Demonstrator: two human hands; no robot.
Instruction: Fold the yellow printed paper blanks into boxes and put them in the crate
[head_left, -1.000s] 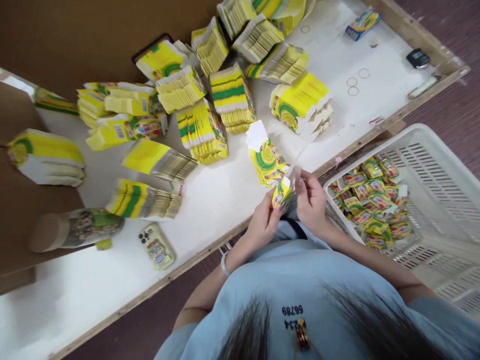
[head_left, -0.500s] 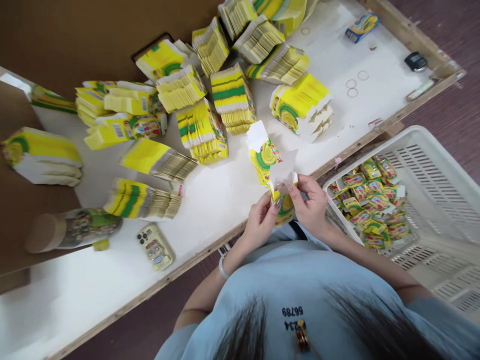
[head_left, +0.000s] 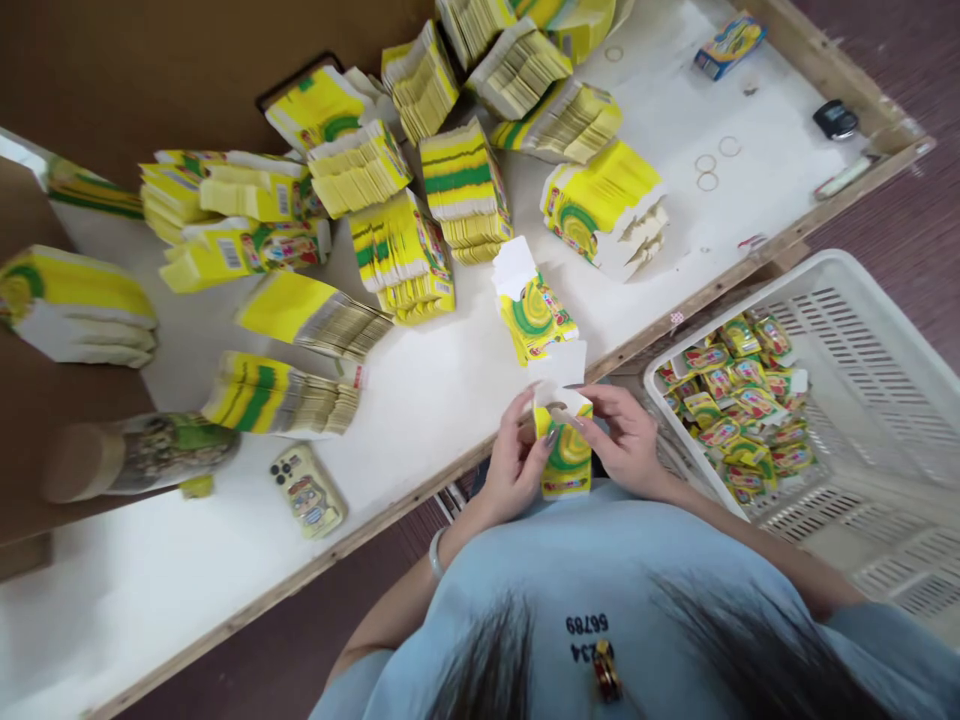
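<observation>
A small yellow-and-green carton (head_left: 568, 462) is held upright in front of my body, its white flaps standing open at the top. My left hand (head_left: 517, 460) grips its left side, with the thumb on the front near the upper edge. On the other side my right hand (head_left: 624, 440) pinches the carton's upper right edge and flap. Just beyond them, at the table's edge, lies a flat yellow-and-green carton blank (head_left: 536, 312) with white flaps. Whatever is inside the held carton is hidden.
Several bundles of flat cartons (head_left: 465, 190) cover the table's far side. At left are a phone (head_left: 307, 490) and a lidded jar (head_left: 161, 455). On the right, a white plastic basket (head_left: 892, 360) holds several filled packs (head_left: 742, 400). Rubber bands (head_left: 706, 172) and a blue box (head_left: 731, 45) lie farther off.
The held carton has come lower and closer to my body, and more of its front shows. Both hands have shifted down slightly with it. The loose blank stays on the table.
</observation>
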